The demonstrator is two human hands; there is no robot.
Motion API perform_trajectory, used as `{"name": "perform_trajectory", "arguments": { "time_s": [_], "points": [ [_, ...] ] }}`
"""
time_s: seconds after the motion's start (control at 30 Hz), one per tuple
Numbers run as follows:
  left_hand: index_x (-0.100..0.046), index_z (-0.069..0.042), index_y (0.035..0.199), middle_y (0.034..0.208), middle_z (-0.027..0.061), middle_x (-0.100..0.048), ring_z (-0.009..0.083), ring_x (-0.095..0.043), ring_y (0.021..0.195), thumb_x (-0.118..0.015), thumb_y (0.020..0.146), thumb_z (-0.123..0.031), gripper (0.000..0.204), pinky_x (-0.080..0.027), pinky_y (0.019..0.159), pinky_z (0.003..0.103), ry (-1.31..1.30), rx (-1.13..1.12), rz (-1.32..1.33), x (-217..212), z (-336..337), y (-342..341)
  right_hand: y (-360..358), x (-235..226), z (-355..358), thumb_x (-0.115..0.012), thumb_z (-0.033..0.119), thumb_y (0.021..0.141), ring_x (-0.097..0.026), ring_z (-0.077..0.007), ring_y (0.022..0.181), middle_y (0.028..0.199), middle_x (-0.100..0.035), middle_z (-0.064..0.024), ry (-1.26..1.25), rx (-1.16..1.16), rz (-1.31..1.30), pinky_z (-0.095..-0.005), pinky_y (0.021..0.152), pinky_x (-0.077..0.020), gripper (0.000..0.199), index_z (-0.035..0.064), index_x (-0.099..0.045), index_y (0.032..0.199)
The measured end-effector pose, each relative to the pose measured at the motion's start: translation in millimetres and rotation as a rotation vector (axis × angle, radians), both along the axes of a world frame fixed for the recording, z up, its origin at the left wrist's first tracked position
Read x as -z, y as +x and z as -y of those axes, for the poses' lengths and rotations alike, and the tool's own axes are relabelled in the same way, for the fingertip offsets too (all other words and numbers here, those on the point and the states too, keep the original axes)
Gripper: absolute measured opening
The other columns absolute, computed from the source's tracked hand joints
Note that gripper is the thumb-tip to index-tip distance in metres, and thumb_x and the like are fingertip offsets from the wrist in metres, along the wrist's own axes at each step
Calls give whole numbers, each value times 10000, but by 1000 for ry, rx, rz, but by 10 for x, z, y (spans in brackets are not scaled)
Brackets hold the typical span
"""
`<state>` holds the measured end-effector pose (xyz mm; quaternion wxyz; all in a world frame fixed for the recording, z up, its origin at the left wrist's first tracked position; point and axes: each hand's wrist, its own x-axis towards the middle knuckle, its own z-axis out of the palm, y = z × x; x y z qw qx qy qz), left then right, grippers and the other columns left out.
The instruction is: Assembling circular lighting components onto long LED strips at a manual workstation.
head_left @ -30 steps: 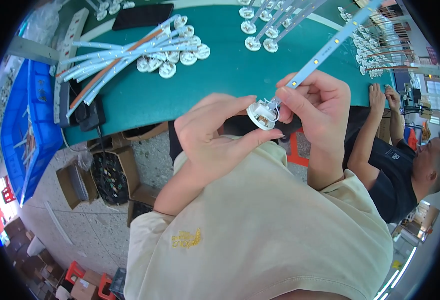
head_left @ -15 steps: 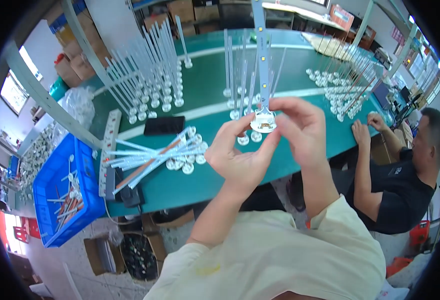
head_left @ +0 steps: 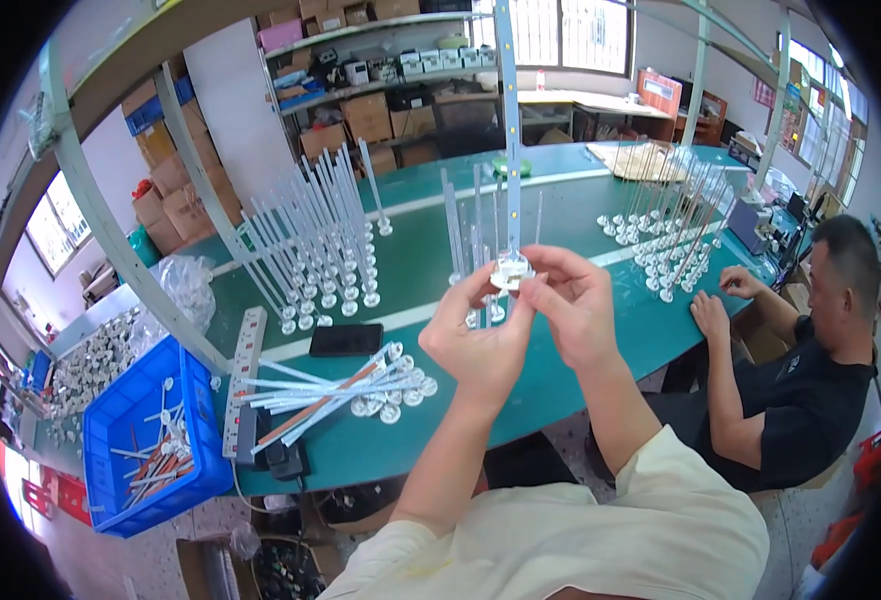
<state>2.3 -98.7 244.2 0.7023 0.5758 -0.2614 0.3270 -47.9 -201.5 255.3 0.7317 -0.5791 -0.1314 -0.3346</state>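
Observation:
Upright before me stands an LED strip, a long narrow board with small yellow diodes and a round white base. My left hand is closed, its thumb and fingers gripping the base from the left. From the other side my right hand pinches the same base, thumb and index finger at its edge. The fingers partly hide the base. Behind my hands several similar strips stand on round bases. A pile of loose strips with white bases lies to the left on the green table.
A black phone and a power strip lie at left, near a blue crate of parts. Many standing strips fill the far left and far right. A co-worker sits at right, hands at the table edge.
The view has tilted up, so the shelves and window show and the table sits lower in the picture. Both hands stay on the LED strip's base.

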Motion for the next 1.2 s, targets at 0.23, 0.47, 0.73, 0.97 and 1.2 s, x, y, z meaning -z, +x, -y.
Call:
{"name": "perform_trajectory", "arguments": {
  "time_s": [0.23,0.47,0.73,0.97,1.2],
  "points": [
    [-764,-12,993,819,100,-746,165,-698,694,-920,667,-140,383,-559,674,289,-30,-22,-10,97,30,-8,-50,-2,-39,-706,-36,889,-691,-163,976,1086,-714,-137,-30,50,-34,-304,835,-575,360,-83,-628,1237],
    [-761,-6,999,814,98,-739,166,-692,698,-931,662,-154,405,-550,678,284,43,14,-29,275,-41,8,-15,-126,116,-737,-15,881,-675,-149,997,1087,-711,-97,-214,213,-82,-307,846,-577,276,-55,-687,1150],
    [-745,20,963,797,108,-732,166,-675,680,-947,664,-196,421,-543,660,289,66,84,-72,431,180,6,83,-189,399,-737,12,901,-692,-135,924,999,-743,-89,-281,177,-217,-298,834,-567,153,-58,-730,1036],
    [-531,-22,1356,1216,124,-676,203,-632,1107,-912,686,-109,776,-516,797,310,299,214,4,800,16,0,-39,291,823,-737,16,909,-701,-119,854,930,-755,-89,-221,378,-225,-249,784,-559,102,-55,-749,982],
    [-641,-19,1115,1163,106,-689,167,-630,1045,-796,832,-37,323,-467,766,271,390,78,-352,1967,-741,46,162,1860,1260,-758,22,894,-698,-101,826,913,-762,-90,-239,636,-463,-241,742,-561,141,-53,-761,1014]
  ]
}}
